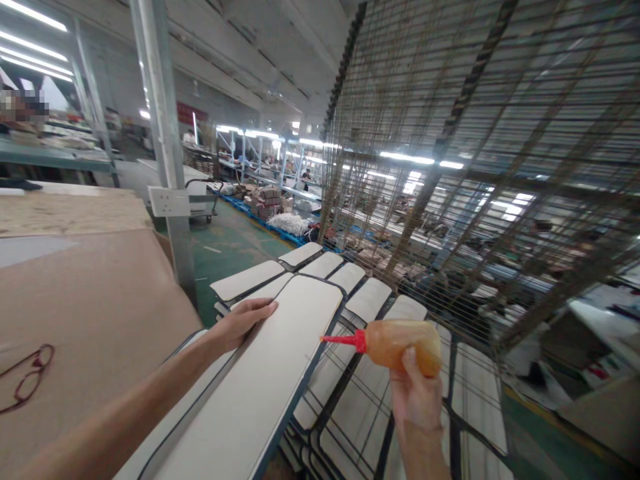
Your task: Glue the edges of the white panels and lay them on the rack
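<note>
My left hand (250, 321) grips the left edge of a long white panel (280, 347) with rounded corners and a dark border, thumb on its face. My right hand (417, 393) is wrapped round a squeeze bottle (403, 343) of amber liquid, held on its side. The bottle's red nozzle (345, 339) points left, its tip at the right edge of the white panel. Whether the tip touches the panel, I cannot tell. More white panels (367, 299) like this one lie in rows on a wire rack under and beyond it.
A tall wire rack (450, 133) leans up at the right. To the left, glasses (30, 380) lie on a brown-covered table (100, 300). A metal post (163, 120) with a socket box (169, 201) stands behind it. Green floor (235, 233) and workbenches stretch beyond.
</note>
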Demonstrator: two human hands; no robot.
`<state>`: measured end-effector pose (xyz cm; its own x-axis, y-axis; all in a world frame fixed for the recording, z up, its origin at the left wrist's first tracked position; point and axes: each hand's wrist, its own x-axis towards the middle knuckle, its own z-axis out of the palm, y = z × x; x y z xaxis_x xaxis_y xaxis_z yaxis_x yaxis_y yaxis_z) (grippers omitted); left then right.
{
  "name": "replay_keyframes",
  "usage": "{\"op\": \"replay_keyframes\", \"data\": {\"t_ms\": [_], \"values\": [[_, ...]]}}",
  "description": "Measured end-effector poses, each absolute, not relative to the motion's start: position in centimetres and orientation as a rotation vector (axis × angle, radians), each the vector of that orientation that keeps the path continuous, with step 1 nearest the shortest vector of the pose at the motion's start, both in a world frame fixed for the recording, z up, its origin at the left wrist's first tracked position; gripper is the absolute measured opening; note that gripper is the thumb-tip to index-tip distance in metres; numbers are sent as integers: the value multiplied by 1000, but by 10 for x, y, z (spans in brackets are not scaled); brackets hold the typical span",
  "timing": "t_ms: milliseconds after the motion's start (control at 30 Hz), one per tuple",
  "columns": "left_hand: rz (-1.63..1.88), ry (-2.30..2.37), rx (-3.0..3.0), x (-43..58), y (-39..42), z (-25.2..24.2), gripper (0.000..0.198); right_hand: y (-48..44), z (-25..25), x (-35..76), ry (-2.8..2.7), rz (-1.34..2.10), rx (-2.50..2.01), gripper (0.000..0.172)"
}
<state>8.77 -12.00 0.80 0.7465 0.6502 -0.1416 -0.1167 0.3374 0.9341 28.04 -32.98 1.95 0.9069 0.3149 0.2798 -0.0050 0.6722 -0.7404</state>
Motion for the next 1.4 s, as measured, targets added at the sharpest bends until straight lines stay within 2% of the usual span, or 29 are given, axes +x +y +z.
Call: {"op": "replay_keyframes", "data": {"t_ms": [267, 500, 733, 1400], "values": [[545, 583, 1120, 97, -112, 7, 33, -330, 19, 277, -429, 241, -824, 21], [551, 629, 1085, 106, -103, 10, 29, -331, 22, 275, -461, 284, -805, 33], [568, 669, 1081, 113, -98, 17, 18, -332, 21, 273, -519, 311, -796, 21], [571, 773, 1039, 126, -80, 32, 18, -340, 18, 264, -531, 377, -859, 28]]}}
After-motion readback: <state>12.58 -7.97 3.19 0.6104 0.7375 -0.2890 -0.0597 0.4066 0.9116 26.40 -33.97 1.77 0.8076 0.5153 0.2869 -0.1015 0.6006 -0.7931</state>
